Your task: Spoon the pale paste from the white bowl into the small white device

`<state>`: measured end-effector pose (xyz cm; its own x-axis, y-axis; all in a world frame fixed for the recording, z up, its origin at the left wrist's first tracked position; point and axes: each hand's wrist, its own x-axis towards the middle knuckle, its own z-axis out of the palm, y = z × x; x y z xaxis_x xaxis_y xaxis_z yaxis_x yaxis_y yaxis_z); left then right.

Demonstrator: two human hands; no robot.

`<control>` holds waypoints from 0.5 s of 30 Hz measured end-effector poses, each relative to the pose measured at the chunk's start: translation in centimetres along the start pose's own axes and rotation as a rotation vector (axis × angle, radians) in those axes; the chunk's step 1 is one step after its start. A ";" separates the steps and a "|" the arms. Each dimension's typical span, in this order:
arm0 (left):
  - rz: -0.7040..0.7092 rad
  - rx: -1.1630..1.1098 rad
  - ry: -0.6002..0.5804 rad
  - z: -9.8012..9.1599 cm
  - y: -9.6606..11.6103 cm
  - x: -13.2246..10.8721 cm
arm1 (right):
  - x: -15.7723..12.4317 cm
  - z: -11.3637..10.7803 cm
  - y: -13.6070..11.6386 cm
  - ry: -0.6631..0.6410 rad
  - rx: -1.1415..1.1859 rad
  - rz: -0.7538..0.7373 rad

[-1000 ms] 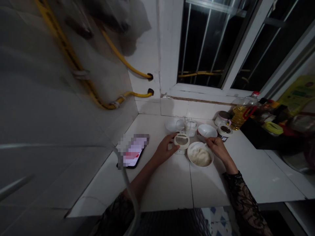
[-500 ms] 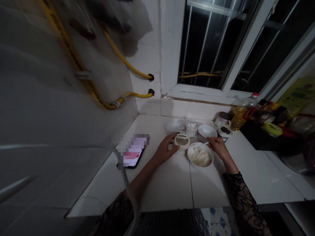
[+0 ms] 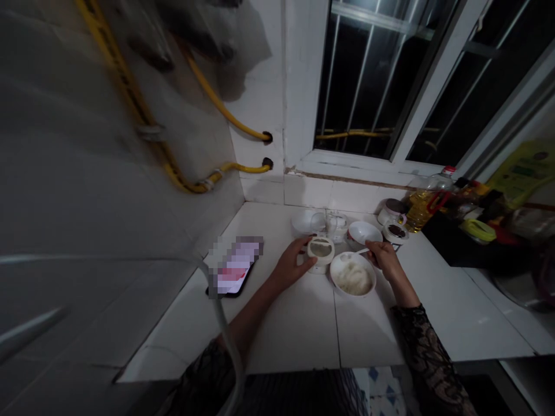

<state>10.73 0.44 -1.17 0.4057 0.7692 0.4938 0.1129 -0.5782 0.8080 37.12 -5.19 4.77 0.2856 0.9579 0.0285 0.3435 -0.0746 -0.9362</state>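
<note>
My left hand [image 3: 293, 264] is curled around the side of a small cream container [image 3: 321, 267] with a greyish panel on top. To the right of it stands a white bowl [image 3: 337, 287] holding a pale, white, lumpy or powdery food [image 3: 353, 278]. My right hand [image 3: 383, 256] pinches the handle of a white spoon [image 3: 359, 252] at the bowl's far right rim. The spoon's head sits over the far left part of the bowl, tilted low; whether it touches the food I cannot tell.
Behind stand a clear bowl [image 3: 303, 222], a lidded jar [image 3: 336, 225] and a second white bowl [image 3: 365, 232]. Dark-topped jars [image 3: 395, 232] and an oil bottle [image 3: 420, 208] are at the right. A phone [image 3: 236, 271] lies left; a grey tube [image 3: 226, 335] crosses the near left.
The spoon has risen slightly in the bowl, and the white food's surface looks different, more spread out. My left hand stays on the cream container.
</note>
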 end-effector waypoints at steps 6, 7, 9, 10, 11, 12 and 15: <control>0.014 0.000 0.011 0.0 0.0 0.0 | -0.3 1.7 -1.8 0.093 -0.003 -0.127; 0.014 0.000 0.010 0.0 0.0 0.0 | -0.5 2.1 -2.1 0.133 -0.033 -0.183; 0.016 -0.005 0.007 0.0 0.0 0.0 | -1.1 3.2 -2.7 0.228 -0.138 -0.323; 0.017 -0.008 0.006 0.0 0.0 0.0 | -1.4 3.8 -2.9 0.265 -0.220 -0.404; 0.017 -0.011 0.006 0.0 0.0 0.0 | -1.7 4.4 -3.0 0.278 -0.322 -0.488; 0.018 -0.015 0.005 0.0 -0.1 0.0 | -2.0 4.9 -3.0 0.260 -0.436 -0.571; 0.021 -0.022 0.008 0.1 -0.1 0.0 | -2.4 5.6 -3.0 0.096 -0.733 -0.757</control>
<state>10.81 0.49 -1.31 0.4007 0.7589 0.5133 0.0844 -0.5884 0.8041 30.35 -5.75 5.55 -0.1701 0.8013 0.5736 0.9085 0.3530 -0.2237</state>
